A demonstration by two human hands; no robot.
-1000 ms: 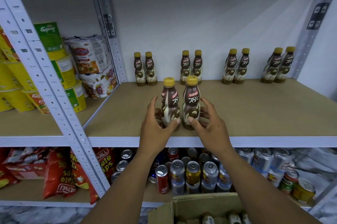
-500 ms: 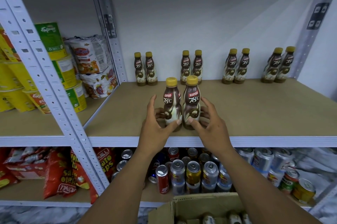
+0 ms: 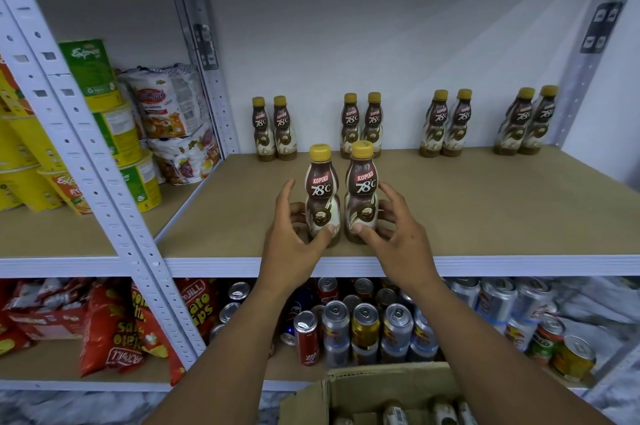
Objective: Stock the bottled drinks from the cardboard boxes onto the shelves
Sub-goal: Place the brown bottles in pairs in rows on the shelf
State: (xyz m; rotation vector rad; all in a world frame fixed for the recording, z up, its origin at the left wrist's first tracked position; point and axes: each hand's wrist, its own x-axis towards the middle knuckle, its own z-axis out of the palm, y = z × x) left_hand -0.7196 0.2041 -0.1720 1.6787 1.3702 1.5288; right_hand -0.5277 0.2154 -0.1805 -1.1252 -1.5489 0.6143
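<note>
Two brown Kopiko bottles with yellow caps stand upright side by side near the front of the brown shelf [image 3: 485, 213]. My left hand [image 3: 291, 244] holds the left bottle [image 3: 322, 189], thumb on its lower front, fingers curled behind it. My right hand [image 3: 398, 237] holds the right bottle [image 3: 362, 185] the same way. Both labels face me. Several more such bottles stand in pairs along the back of the shelf [image 3: 362, 126]. The open cardboard box [image 3: 381, 386] sits below my arms, with bottle tops showing inside.
Drink cans [image 3: 367, 324] fill the shelf below. Left of the grey upright post [image 3: 104, 182] are noodle cups [image 3: 114, 133] and noodle packs, with red chip bags [image 3: 114, 331] beneath. Bare shelf board lies right of my hands and between the front pair and the back row.
The left bottle has been turned so that its label faces front, and it has shifted slightly right. Both hands stay around the bottles in nearly the same place.
</note>
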